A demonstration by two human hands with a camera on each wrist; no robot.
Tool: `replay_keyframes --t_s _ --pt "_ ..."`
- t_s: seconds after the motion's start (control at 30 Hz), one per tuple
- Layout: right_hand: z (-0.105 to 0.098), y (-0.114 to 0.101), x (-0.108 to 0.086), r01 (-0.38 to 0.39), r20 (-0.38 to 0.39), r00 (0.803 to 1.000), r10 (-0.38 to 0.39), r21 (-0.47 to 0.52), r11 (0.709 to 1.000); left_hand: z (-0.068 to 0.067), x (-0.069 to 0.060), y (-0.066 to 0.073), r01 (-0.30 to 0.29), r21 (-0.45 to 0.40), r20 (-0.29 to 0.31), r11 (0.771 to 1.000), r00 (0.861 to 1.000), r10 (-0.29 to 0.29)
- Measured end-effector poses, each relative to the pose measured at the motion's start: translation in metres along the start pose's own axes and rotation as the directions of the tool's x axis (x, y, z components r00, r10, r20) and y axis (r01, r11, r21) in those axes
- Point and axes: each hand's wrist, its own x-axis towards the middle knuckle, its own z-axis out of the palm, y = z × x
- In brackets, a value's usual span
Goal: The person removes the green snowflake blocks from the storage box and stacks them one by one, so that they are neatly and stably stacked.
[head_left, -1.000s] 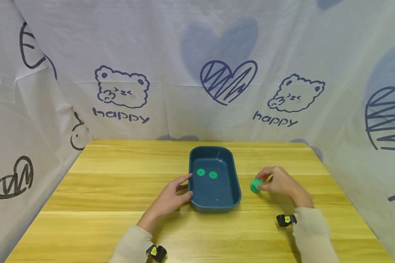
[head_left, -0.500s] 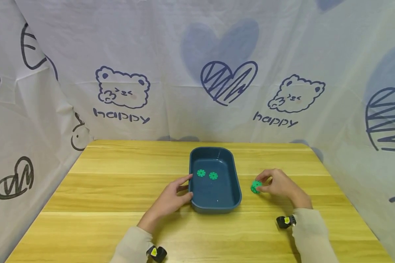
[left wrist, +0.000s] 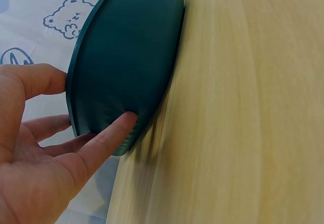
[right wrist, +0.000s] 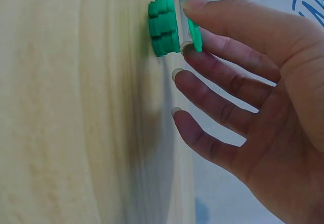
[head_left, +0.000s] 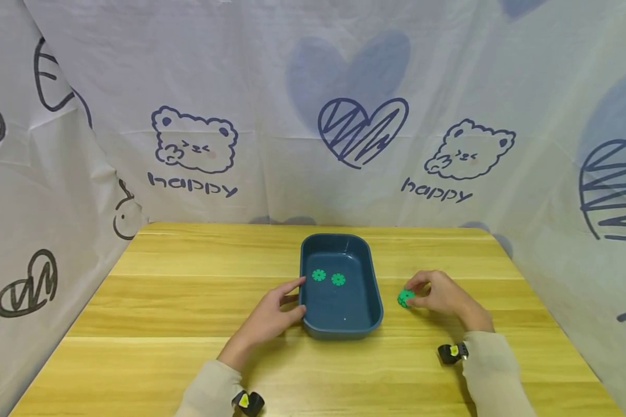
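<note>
With thumb and fingertips, my right hand (head_left: 440,293) pinches a thin green notched disc (right wrist: 195,34), flower-like in outline. In the right wrist view it is held just off a short stack of like green discs (right wrist: 163,26) on the table; a narrow gap shows between them. My left hand (head_left: 271,313) touches the left side of a dark blue rectangular tray (head_left: 341,331), its fingers spread and fairly straight against the rim and outer wall (left wrist: 126,57). Inside the tray two green discs lie flat and apart, one disc (head_left: 319,275) left of the other disc (head_left: 338,280).
The light wooden table (head_left: 188,289) runs out on both sides of the tray. Behind it hangs a white cloth (head_left: 271,116) printed with bears and hearts, which also closes off the left and right sides. Each wrist carries a small black camera (head_left: 451,353).
The disc in my right hand has come down slightly and now sits more nearly over the stack. My left hand, the tray and the two discs in it keep their places.
</note>
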Motion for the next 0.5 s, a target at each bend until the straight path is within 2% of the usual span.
replay_keyframes --t_s 0.13,0.5 --pt "0.0015 0.0006 0.0001 0.011 0.004 1.000 -0.011 0.008 1.000 0.0017 -0.0006 0.0006 0.013 -0.006 -0.017 1.000 1.000 -0.014" --pt "0.0035 0.0028 0.0005 0.012 0.012 1.000 -0.012 0.029 1.000 0.0023 0.0003 -0.0012 0.010 -0.005 -0.018 1.000 1.000 -0.010"
